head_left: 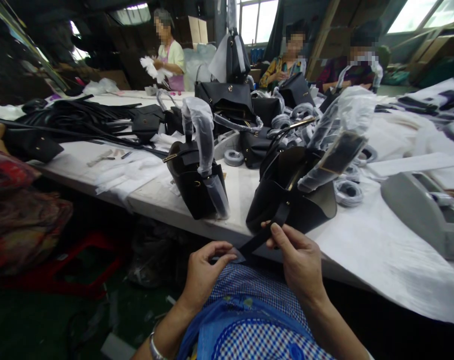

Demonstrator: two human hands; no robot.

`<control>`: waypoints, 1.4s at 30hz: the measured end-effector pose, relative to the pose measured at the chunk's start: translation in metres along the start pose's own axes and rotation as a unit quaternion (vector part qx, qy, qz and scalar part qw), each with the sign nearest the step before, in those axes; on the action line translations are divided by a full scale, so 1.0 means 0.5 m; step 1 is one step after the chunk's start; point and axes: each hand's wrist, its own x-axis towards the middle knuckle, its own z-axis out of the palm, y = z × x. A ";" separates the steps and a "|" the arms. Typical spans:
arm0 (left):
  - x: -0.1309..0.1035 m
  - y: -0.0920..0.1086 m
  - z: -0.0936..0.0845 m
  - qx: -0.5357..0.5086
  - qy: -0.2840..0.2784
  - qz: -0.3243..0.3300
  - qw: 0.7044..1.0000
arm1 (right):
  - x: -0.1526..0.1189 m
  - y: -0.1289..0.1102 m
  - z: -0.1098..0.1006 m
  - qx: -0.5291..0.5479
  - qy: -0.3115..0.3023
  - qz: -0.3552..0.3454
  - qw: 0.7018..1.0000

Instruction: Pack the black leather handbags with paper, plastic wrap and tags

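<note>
A black strap (257,241) runs down from the front of a black handbag (298,207) at the table's front edge. My right hand (298,255) pinches this strap close below the bag. At the strap's lower end, my left hand (208,267) has thumb and fingers closed on a small piece of clear film (237,255). The bag stands upright with its top open, and its handle (334,150) is wrapped in clear plastic. To its left stands a smaller black bag (191,187) with a plastic-wrapped handle (202,130).
Black bags and coiled wrapped straps (349,192) crowd the white table (155,200). A grey tape dispenser (418,212) is at right. A red stool (73,270) stands below at left. A person's patterned clothing (20,215) shows at far left; several people are across the table.
</note>
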 end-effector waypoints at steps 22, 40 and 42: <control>0.001 0.015 0.022 -0.098 -0.017 -0.052 0.994 | 0.001 -0.004 0.010 -0.037 -0.006 0.005 0.999; 0.101 0.142 0.141 -0.248 -0.050 0.024 0.967 | 0.016 -0.021 -0.027 -0.120 -0.029 -0.031 0.992; 0.114 0.149 0.150 -0.243 -0.043 0.037 0.968 | 0.020 -0.021 -0.026 -0.132 -0.020 -0.025 0.991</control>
